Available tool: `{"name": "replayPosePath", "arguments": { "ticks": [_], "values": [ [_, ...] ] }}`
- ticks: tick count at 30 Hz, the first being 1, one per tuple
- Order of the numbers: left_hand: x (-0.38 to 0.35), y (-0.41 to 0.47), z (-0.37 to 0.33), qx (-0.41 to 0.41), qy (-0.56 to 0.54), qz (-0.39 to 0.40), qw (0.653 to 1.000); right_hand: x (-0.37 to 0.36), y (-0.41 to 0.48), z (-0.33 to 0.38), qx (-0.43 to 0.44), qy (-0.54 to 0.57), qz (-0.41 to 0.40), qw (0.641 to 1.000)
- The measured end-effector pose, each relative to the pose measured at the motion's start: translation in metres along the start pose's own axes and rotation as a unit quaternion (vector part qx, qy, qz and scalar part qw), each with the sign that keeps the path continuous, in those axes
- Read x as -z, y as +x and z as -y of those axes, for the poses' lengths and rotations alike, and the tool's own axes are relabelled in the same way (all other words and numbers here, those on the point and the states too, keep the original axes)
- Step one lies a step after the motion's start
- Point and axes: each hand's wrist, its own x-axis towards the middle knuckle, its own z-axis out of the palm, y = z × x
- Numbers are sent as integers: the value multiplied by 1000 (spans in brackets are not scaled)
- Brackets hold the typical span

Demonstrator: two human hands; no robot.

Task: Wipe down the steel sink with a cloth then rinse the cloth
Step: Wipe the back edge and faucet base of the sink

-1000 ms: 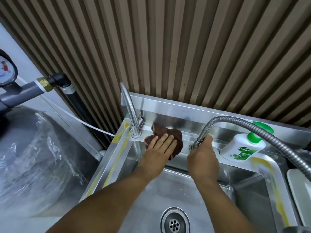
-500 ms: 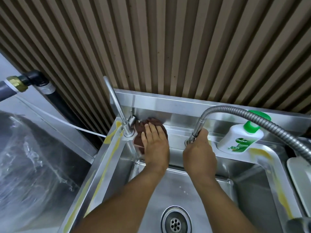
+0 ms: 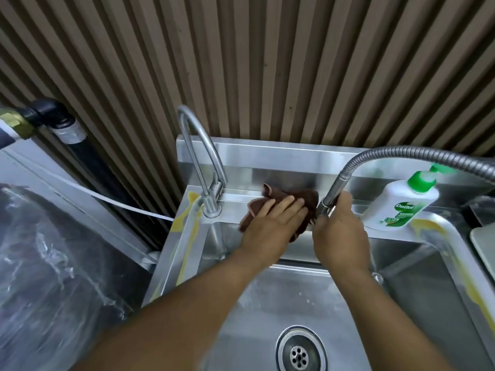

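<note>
A brown cloth [image 3: 308, 200] lies on the back ledge of the steel sink [image 3: 270, 167], between the curved tap and the hose base. My left hand [image 3: 270, 226] presses flat on the cloth, fingers pointing right. My right hand [image 3: 340, 234] is wrapped around the base of the flexible steel hose [image 3: 401, 152]. The sink basin with its round drain [image 3: 300, 356] is below both arms. Yellow stains run along the left rim and the right rim.
A curved steel tap [image 3: 199, 145] stands at the ledge's left end. A white soap bottle with a green pump [image 3: 404, 200] stands on the ledge at the right. A plastic-wrapped bulk [image 3: 48, 277] is at the left, a white tray edge [image 3: 483, 250] at far right.
My left hand has slid the cloth to the right along the ledge, away from the tap and up to the hose base. My right hand has stayed on the hose.
</note>
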Motion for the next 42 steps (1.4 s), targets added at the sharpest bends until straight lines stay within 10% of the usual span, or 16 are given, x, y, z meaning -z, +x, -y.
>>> {"name": "replayPosePath", "arguments": {
  "ticks": [15,25,36,42],
  "values": [
    [-8,-16,-6,265,43,-51,962,-19,7,-24,60,46,-65,995],
    [-10,-11,-22,89,-20,-58,994,-26,11,-32,62,67,-67,994],
    [5,12,-21,411,80,65,906,-30,12,-34,58,64,-73,994],
    [-6,8,-51,166,30,42,985,-32,10,-32,60,72,-93,991]
  ]
}}
